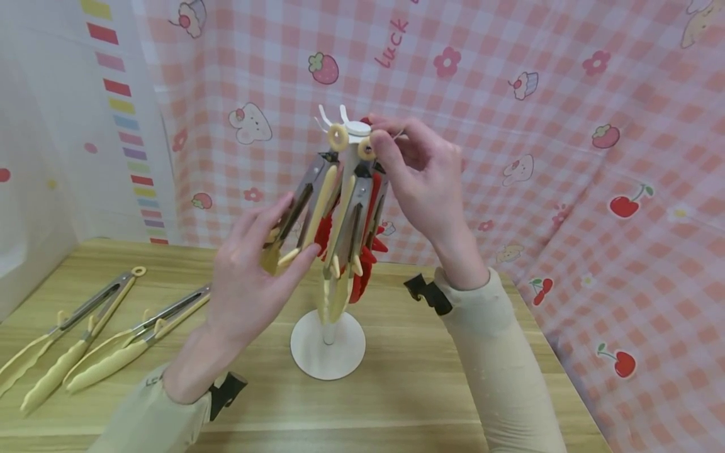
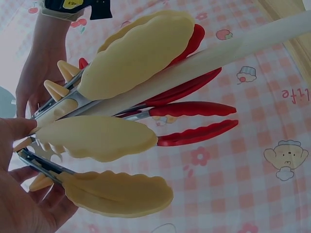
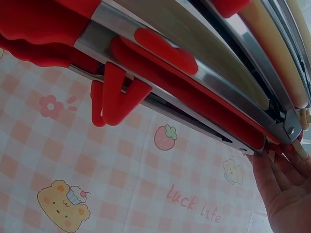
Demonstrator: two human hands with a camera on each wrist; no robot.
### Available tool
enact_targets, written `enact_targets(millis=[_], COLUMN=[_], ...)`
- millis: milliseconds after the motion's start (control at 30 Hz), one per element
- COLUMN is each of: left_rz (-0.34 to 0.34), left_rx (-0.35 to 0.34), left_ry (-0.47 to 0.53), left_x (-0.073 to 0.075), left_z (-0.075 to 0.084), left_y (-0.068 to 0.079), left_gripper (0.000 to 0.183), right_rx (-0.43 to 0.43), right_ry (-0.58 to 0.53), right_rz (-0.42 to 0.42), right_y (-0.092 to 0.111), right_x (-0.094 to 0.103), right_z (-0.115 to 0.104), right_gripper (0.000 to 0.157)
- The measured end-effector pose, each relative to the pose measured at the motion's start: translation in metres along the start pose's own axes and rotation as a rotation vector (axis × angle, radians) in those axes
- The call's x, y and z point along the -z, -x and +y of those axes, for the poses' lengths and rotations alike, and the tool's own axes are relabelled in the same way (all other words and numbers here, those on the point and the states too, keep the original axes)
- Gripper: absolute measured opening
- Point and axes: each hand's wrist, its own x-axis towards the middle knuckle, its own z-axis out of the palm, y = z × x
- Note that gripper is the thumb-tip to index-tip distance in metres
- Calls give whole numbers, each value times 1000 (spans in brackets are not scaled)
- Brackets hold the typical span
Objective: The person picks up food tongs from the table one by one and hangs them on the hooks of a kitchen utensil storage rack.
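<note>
A white stand [image 1: 327, 352] with curved hooks on top carries yellow-tipped and red-tipped kitchen tongs by their ring ends. My left hand [image 1: 249, 270] holds the leftmost yellow tongs [image 2: 119, 194], thumb in front and fingers behind. Its ring lies by a hook. Beside it hangs another pair of yellow tongs [image 1: 345, 233], tips down. At the stand's top my right hand [image 1: 421, 170] has its thumb and fingers curled at the ring end of the red tongs [image 3: 194, 92]. Its thumb is close to a yellow ring, and the exact grip is partly hidden.
Two more yellow tongs, a left pair [image 1: 85, 333] and a right pair [image 1: 141, 340], lie on the wooden table [image 1: 408, 377] at left. A pink checked cloth [image 1: 481, 113] covers the wall behind and to the right.
</note>
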Motion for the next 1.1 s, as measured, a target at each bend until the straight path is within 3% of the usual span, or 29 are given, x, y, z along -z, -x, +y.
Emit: enact_targets(millis=[100, 200, 400, 600, 867, 1033, 1100], left_rz=[1, -4, -14, -8, -4, -5, -5], left_rx=[2, 9, 21, 6, 5, 7, 6], left_ry=[3, -5, -27, -39, -53, -50, -49], left_x=[-1, -2, -3, -6, -7, -7, -8], left_z=[0, 1, 2, 0, -2, -2, -3], left_y=[0, -1, 0, 1, 3, 3, 4], left_gripper=[68, 68, 67, 66, 65, 65, 65], right_rx=[-11, -17, -8, 15, -9, -7, 4], right_ry=[0, -2, 9, -13, -4, -6, -11], right_rz=[2, 4, -1, -2, 11, 9, 7], right_y=[0, 0, 1, 1, 1, 1, 1], right_x=[0, -1, -1, 0, -2, -2, -2], right_z=[-1, 0, 1, 3, -1, -1, 0], right_gripper=[17, 15, 18, 56, 16, 18, 32])
